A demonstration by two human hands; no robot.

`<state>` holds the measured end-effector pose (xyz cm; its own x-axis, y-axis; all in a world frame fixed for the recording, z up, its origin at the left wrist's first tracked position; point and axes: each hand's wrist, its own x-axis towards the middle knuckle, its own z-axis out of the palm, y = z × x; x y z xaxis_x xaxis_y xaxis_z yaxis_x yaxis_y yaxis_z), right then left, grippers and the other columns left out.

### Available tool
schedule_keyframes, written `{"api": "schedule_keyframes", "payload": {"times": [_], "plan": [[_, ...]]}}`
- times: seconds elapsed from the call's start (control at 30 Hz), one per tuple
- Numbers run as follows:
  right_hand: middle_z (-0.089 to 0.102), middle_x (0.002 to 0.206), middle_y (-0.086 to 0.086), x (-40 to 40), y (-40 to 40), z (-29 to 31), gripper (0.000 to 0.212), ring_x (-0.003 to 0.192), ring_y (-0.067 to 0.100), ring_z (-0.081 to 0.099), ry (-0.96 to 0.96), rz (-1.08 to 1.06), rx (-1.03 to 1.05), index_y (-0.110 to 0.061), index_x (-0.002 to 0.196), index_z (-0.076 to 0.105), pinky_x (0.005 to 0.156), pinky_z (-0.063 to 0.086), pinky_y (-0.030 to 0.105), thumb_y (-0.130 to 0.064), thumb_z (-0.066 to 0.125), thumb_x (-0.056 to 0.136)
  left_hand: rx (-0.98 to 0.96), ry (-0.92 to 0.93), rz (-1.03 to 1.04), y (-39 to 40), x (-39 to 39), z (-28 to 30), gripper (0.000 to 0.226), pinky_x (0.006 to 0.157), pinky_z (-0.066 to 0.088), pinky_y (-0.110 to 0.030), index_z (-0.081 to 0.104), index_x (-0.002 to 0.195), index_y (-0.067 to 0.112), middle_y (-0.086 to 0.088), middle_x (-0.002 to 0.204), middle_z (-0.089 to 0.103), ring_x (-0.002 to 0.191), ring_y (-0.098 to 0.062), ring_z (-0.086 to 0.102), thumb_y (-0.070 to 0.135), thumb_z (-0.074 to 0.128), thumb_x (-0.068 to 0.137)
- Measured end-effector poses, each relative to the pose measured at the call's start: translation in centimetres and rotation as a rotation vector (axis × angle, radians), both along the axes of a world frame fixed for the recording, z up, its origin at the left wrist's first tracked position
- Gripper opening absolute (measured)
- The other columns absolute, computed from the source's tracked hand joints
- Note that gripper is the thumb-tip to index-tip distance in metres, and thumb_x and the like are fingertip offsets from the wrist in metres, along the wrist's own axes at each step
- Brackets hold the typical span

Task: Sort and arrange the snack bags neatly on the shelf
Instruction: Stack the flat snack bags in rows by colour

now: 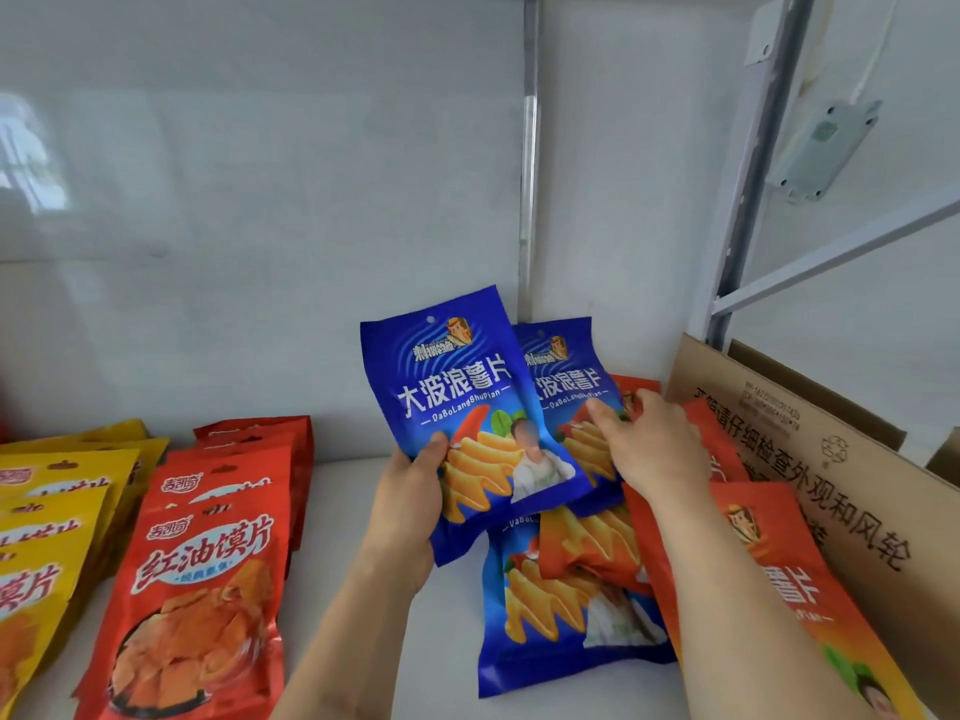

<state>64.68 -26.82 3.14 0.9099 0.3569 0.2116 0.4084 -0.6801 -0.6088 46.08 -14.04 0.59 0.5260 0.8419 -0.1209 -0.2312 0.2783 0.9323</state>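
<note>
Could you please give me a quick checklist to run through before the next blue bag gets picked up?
1. Left hand grips first blue bag firmly: ok.
2. Right hand has the second blue bag pinched: cannot tell, fingers only rest on it.
3. Blue bags face the same way: ok, both upright, print forward.
4. Pile sorted: not ok, an orange bag lies on the third blue bag.
5. Free shelf space beside the red row: ok.
</note>
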Motion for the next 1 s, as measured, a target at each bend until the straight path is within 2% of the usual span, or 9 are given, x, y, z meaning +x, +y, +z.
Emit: {"api": "schedule_keyframes", "payload": {"times": [0.1,0.23,0.33,0.4,0.53,0.73,0.83,0.9,1.0], "plan": [[0.048,0.145,0.009,0.3,0.8,-0.4,0.092,0.133,0.038,0.041,0.086,0.001,-0.105,-0.020,0.145,0.036,0.107,0.030,0.053,-0.084,0.033,0.080,-0.026,0.007,0.044,0.3,0.0,-0.7,0.018,0.085,0.060,-0.049,0.064,0.110,0.019,-0.006,0.100,0.077,0.093,-0.030,0.074,0.033,0.059,0.100],[0.053,0.140,0.008,0.3,1.6,-0.2,0.087,0.132,0.035,0.043,0.057,0.017,-0.122,-0.017,0.144,0.037,0.109,0.025,0.049,-0.078,0.045,0.082,-0.075,-0.026,0.078,0.8,-0.6,-0.7,0.013,0.070,0.058,-0.040,0.060,0.105,0.021,-0.005,0.099,0.073,0.088,-0.027,0.072,0.033,0.057,0.102],[0.066,0.116,0.002,0.2,1.8,-0.2,0.061,0.114,0.030,0.057,-0.042,0.035,-0.004,-0.024,0.119,0.055,0.104,0.035,0.046,-0.073,0.053,0.081,-0.093,-0.047,0.103,1.1,-1.1,-0.4,0.011,0.075,0.058,-0.043,0.058,0.102,0.023,-0.005,0.103,0.072,0.092,-0.028,0.071,0.035,0.055,0.103],[0.067,0.101,-0.003,0.3,1.8,-0.1,0.053,0.098,0.026,0.063,-0.069,0.064,0.107,-0.028,0.105,0.057,0.096,0.044,0.047,-0.072,0.056,0.076,-0.077,-0.043,0.132,1.2,-1.4,-0.1,0.012,0.073,0.058,-0.041,0.056,0.098,0.025,-0.003,0.101,0.071,0.090,-0.026,0.071,0.036,0.054,0.103],[0.066,0.095,-0.004,-0.7,1.3,1.5,0.037,0.088,0.024,0.063,-0.101,0.126,0.314,-0.026,0.104,0.058,0.075,0.051,0.040,-0.055,0.067,0.082,-0.012,-0.011,0.223,1.7,-2.2,0.6,0.015,0.073,0.058,-0.040,0.054,0.094,0.029,-0.001,0.100,0.071,0.090,-0.025,0.071,0.039,0.050,0.104],[0.067,0.090,-0.006,-3.0,0.3,3.7,0.035,0.082,0.019,0.064,-0.086,0.204,0.431,-0.021,0.104,0.061,0.071,0.052,0.037,-0.047,0.071,0.083,0.038,-0.005,0.262,1.5,-3.3,0.9,0.024,0.075,0.059,-0.039,0.058,0.099,0.030,0.002,0.098,0.072,0.091,-0.023,0.072,0.049,0.045,0.104],[0.070,0.081,-0.007,-5.1,0.7,3.3,0.031,0.077,0.016,0.067,0.022,0.350,0.354,-0.019,0.091,0.065,0.072,0.054,0.036,-0.045,0.076,0.078,-0.020,-0.064,0.198,1.1,-3.5,1.2,0.043,0.078,0.060,-0.041,0.065,0.112,0.021,-0.002,0.092,0.079,0.085,-0.024,0.076,0.056,0.042,0.102],[0.069,0.081,-0.007,-6.8,1.2,2.5,0.030,0.076,0.014,0.067,0.072,0.415,0.230,-0.020,0.087,0.064,0.067,0.050,0.032,-0.046,0.076,0.077,-0.043,-0.110,0.162,0.7,-3.7,1.5,0.048,0.076,0.060,-0.039,0.067,0.109,0.020,0.001,0.087,0.080,0.079,-0.020,0.077,0.059,0.041,0.101],[0.068,0.083,-0.008,-8.9,1.7,1.1,0.031,0.077,0.012,0.066,0.106,0.450,0.149,-0.022,0.088,0.062,0.068,0.051,0.031,-0.049,0.075,0.078,-0.040,-0.151,0.079,0.0,-4.0,1.8,0.055,0.085,0.059,-0.042,0.068,0.109,0.022,0.002,0.093,0.080,0.082,-0.018,0.078,0.067,0.041,0.096]]}}
